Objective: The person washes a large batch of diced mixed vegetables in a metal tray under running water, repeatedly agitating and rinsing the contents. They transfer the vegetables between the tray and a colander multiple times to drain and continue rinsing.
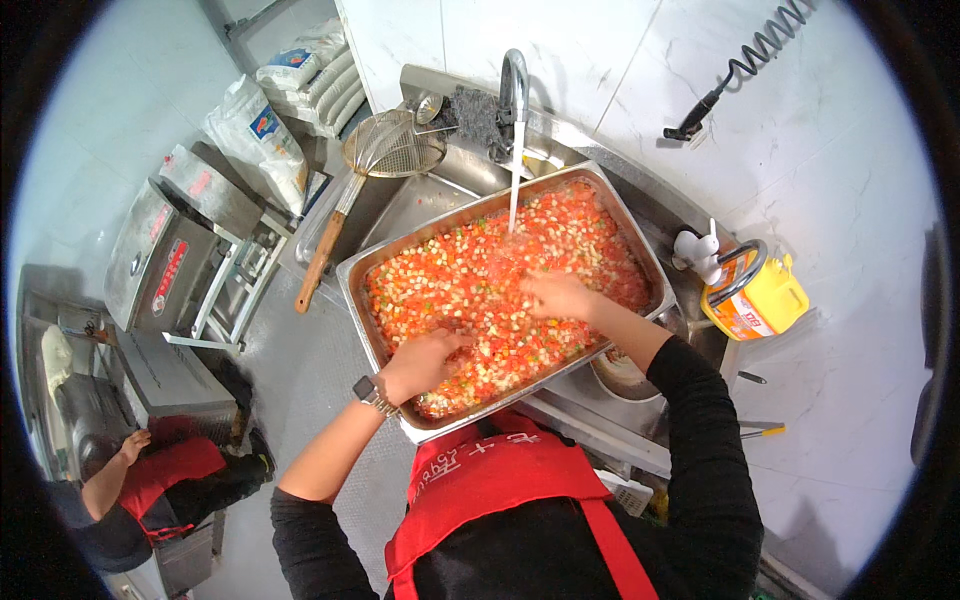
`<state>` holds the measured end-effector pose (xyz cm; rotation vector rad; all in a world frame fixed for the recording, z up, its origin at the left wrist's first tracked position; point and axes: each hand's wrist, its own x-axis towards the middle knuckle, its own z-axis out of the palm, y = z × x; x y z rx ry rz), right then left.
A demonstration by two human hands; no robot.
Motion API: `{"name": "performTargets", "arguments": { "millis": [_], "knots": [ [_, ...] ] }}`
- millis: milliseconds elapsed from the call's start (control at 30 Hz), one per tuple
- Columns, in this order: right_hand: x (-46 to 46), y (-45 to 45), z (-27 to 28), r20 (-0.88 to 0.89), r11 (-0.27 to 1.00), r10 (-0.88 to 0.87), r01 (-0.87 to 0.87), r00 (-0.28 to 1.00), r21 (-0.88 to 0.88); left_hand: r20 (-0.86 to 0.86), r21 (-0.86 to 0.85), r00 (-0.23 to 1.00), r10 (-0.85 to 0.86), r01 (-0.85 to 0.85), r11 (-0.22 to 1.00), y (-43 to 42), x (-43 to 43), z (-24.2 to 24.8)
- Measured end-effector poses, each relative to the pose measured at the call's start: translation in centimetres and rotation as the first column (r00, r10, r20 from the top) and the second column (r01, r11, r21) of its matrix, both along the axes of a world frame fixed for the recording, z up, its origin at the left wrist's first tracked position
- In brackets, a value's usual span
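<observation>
A deep rectangular metal pan (pixel 352 300) rests tilted across the sink, filled with diced red, white, orange and green vegetables (pixel 457 277) in water. From the chrome faucet (pixel 514 82) a stream runs into the pan near its back. My left hand (pixel 424 364), with a watch at the wrist, is in the near-left part of the mix, fingertips partly sunk. My right hand (pixel 559 294) reaches into the mix right of the middle, its fingers blurred and partly covered. Whether either hand grips any pieces cannot be seen.
A wire-mesh strainer (pixel 394 144) with a wooden handle lies at the sink's left. A yellow jug (pixel 776 300) stands right, a metal bowl (pixel 626 375) under the pan's near-right edge. Metal machines (pixel 176 247) and white sacks (pixel 259 135) stand left. Another person (pixel 150 480) is at lower left.
</observation>
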<state>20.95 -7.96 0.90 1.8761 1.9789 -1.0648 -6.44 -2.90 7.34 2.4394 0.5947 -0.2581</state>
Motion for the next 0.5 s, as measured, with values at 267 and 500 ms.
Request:
{"name": "performTargets", "arguments": {
  "millis": [267, 500],
  "knots": [
    [-2.1, 1.5, 3.1, -0.159, 0.915, 0.094, -0.022, 0.983, 0.404, 0.276, 0.433, 0.955, -0.109, -0.023, 0.901, 0.4, -3.9, 0.9],
    [-10.3, 12.7, 0.8, -0.331, 0.682, 0.408, -0.043, 0.851, 0.730, 0.323, 0.374, 0.946, 0.023, -0.149, 0.915, 0.4, -4.5, -0.2]
  ]
}}
